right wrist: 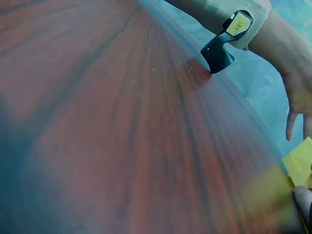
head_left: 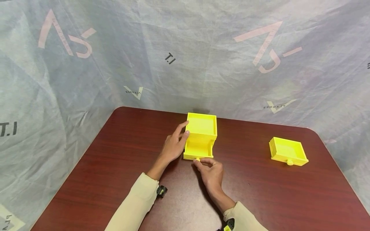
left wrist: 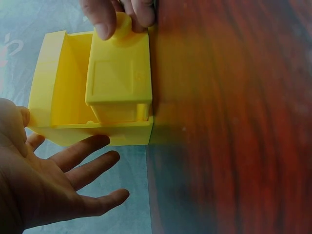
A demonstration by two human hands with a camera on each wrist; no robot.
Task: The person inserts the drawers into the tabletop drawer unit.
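Note:
A small yellow cabinet (head_left: 201, 135) stands at the back of the table with its lower drawer (head_left: 190, 157) pulled partly out. Above that drawer, the left wrist view shows an empty upper bay. My right hand (head_left: 213, 173) pinches the drawer's round knob (left wrist: 122, 25) between thumb and fingers. My left hand (head_left: 174, 144) touches the cabinet's left side near the top, its fingers spread and fairly straight in the left wrist view (left wrist: 53, 180). Only the right thumb (right wrist: 303, 199) and a bit of yellow show at the right wrist view's edge.
A second yellow drawer (head_left: 279, 157) with a round knob lies apart on the right of the dark red wooden table (head_left: 115, 170). Behind the table hangs a grey printed sheet (head_left: 185, 80). Both wrists wear black camera mounts.

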